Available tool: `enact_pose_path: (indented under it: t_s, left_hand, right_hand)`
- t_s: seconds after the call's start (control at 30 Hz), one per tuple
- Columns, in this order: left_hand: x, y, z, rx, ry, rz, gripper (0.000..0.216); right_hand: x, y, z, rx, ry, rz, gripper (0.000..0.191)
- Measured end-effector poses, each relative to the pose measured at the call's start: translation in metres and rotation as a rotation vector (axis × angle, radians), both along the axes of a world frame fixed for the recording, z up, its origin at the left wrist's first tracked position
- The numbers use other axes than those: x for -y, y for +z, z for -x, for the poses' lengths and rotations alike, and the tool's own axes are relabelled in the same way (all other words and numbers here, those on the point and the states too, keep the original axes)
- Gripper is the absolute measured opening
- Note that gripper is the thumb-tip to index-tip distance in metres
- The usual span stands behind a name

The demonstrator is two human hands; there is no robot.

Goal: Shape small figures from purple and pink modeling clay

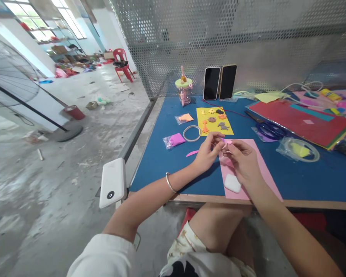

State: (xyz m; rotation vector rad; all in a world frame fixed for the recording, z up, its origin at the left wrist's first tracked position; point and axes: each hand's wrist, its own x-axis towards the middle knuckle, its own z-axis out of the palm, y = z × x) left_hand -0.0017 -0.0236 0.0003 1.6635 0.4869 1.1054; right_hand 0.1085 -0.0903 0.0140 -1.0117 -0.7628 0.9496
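Note:
My left hand [211, 152] and my right hand [243, 157] meet above a pink sheet [262, 169], fingers closed in a pinch. Between their fingertips is a small piece of pink clay [227, 142], partly hidden by the fingers, with a purplish patch at its left side. Below my right hand, a white rounded block [232, 183] lies on the sheet. A pink clay knife [192, 153] lies left of my left hand. Just beyond the hands, a yellow sheet [201, 120] carries several small animal figures, among them an orange giraffe [205, 127] and a grey elephant [224, 126].
Left on the blue table [155, 165] are a bag of magenta clay [175, 140], an orange clay packet [185, 118] and a tape ring [192, 133]. Two phones [212, 84] stand behind. Scissors [269, 130], coloured sheets [302, 119] and another ring [315, 154] lie right. A power bank [113, 181] juts out at left.

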Motion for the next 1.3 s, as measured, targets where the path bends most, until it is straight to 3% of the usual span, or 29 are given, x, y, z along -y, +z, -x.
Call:
enact_pose_path:
  t_s: [0.07, 0.13, 0.27, 0.33, 0.47, 0.57, 0.7, 0.83, 0.93, 1.03, 1.13, 1.3]
  left_hand:
    - [-0.003, 0.003, 0.003, -0.079, 0.041, -0.078, 0.039]
    - [-0.004, 0.009, 0.009, -0.199, -0.004, -0.214, 0.034]
    - [0.000, 0.021, 0.019, -0.473, -0.345, -0.542, 0.048]
    - [0.008, 0.023, 0.021, -0.598, -0.430, -0.677, 0.055]
    - [0.025, 0.024, 0.019, -0.747, -0.465, -0.816, 0.046]
    - [0.021, 0.032, 0.021, -0.777, -0.442, -0.844, 0.047]
    - [-0.030, 0.048, 0.037, -0.818, -0.251, -0.744, 0.047]
    - [-0.112, 0.054, 0.063, -0.970, 0.292, -0.524, 0.039]
    - [-0.161, 0.053, 0.073, -1.034, 0.611, -0.355, 0.039]
    - [-0.191, 0.047, 0.073, -1.038, 0.695, -0.285, 0.031]
    - [-0.203, 0.041, 0.069, -1.021, 0.713, -0.226, 0.023]
    - [-0.185, 0.042, 0.051, -0.871, 0.734, -0.284, 0.016]
  right_hand:
    - [0.000, 0.001, -0.005, 0.107, -0.086, -0.084, 0.012]
    - [0.001, 0.004, -0.013, 0.272, -0.181, -0.166, 0.010]
    - [-0.005, 0.016, -0.032, 0.499, -0.277, -0.255, 0.011]
    - [-0.013, 0.023, -0.040, 0.529, -0.280, -0.266, 0.013]
    - [-0.035, 0.028, -0.050, 0.544, -0.254, -0.284, 0.015]
    - [-0.050, 0.018, -0.055, 0.517, -0.221, -0.264, 0.018]
    - [-0.060, -0.004, -0.062, 0.392, -0.217, -0.176, 0.022]
    - [-0.062, -0.015, -0.065, 0.355, -0.168, -0.098, 0.024]
    - [-0.063, -0.014, -0.065, 0.338, -0.135, -0.080, 0.026]
    - [-0.063, -0.010, -0.064, 0.335, -0.123, -0.084, 0.027]
    - [-0.059, -0.007, -0.064, 0.328, -0.119, -0.112, 0.025]
    - [-0.053, -0.002, -0.062, 0.295, -0.166, -0.152, 0.020]
